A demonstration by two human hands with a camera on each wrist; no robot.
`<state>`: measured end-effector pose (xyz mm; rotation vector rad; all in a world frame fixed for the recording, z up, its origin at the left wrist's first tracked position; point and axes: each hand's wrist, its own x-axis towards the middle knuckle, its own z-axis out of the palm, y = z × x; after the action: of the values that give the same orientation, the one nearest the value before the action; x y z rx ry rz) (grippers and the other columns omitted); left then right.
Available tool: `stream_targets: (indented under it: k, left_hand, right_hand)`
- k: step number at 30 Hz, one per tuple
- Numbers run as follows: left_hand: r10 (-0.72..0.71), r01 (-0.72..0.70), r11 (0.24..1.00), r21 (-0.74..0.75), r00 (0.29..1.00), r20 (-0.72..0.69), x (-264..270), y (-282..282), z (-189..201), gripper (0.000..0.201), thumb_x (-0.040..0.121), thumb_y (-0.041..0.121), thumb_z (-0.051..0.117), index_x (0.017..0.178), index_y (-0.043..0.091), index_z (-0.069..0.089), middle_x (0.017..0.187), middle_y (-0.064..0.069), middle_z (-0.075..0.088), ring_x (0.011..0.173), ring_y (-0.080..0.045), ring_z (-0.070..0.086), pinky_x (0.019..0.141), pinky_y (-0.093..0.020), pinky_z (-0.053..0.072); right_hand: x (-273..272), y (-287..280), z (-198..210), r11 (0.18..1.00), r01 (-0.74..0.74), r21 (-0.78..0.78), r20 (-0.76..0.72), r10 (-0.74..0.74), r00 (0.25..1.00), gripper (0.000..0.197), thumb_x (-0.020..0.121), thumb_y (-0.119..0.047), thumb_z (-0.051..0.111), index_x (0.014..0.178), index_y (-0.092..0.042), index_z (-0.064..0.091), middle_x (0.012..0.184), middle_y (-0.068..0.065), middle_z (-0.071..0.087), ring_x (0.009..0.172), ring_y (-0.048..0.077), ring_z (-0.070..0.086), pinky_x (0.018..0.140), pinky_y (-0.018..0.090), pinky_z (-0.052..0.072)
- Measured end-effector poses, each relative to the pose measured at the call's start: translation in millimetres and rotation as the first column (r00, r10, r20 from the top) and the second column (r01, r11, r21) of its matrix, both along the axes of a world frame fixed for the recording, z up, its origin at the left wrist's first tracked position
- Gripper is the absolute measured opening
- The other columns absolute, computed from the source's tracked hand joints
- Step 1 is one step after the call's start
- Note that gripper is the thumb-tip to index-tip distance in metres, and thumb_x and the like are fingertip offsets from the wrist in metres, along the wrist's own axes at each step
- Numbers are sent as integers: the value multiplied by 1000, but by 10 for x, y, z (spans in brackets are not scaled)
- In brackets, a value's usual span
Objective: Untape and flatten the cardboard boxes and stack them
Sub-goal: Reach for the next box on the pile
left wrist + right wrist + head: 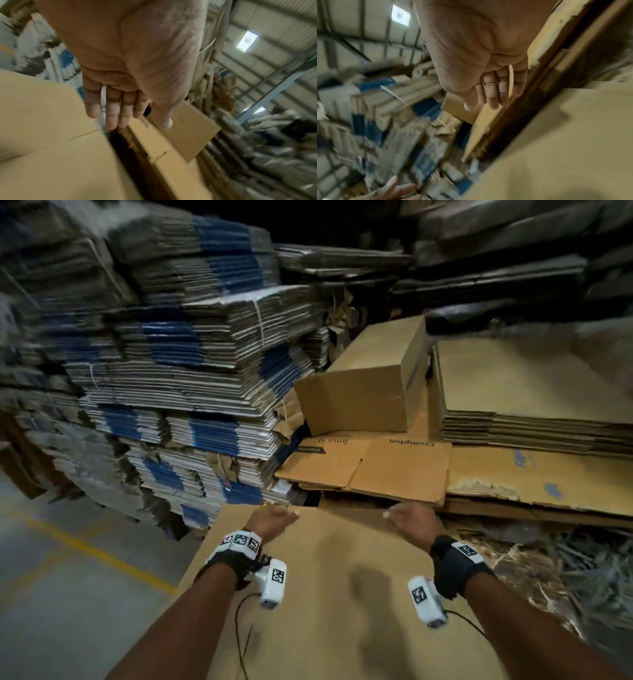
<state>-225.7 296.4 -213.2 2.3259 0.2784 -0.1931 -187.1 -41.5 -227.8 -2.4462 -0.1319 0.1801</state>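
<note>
A large flattened cardboard sheet (329,594) lies nearest, plain brown, its far edge close to a low pile of flat boxes (373,467); that pile's top piece is printed with lettering and shows slotted flaps; on it rests one unflattened box (363,392), still boxy, tilted on its side, its flaps seemingly loose though blur makes this uncertain; just right of it sits a neat stack of flattened boxes (534,402), edges aligned.
</note>
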Motion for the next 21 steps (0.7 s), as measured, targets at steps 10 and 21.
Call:
stream_targets:
  k: [10, 21]
  left_hand:
    - [260, -75, 870, -487, 910, 324, 1306, -531, 1323, 23, 90, 38, 76, 84, 15, 74, 90, -6, 77, 79, -20, 68, 61, -27, 50]
    - [79, -73, 997, -31, 885, 460, 3383, -578, 1502, 64, 91, 58, 65, 141, 18, 55, 139, -5, 60, 130, -28, 54, 107, -44, 43]
  right_hand:
    - [1130, -49, 1399, 975, 84, 207, 386, -161, 909, 35, 96, -35, 67, 124, -15, 70, 115, 1, 75, 102, 15, 68, 86, 20, 44]
    - [2795, 55, 1512, 919, 266, 291, 300, -352, 887, 60, 94, -39, 69, 146, -17, 48, 136, 9, 64, 124, 25, 60, 102, 35, 46]
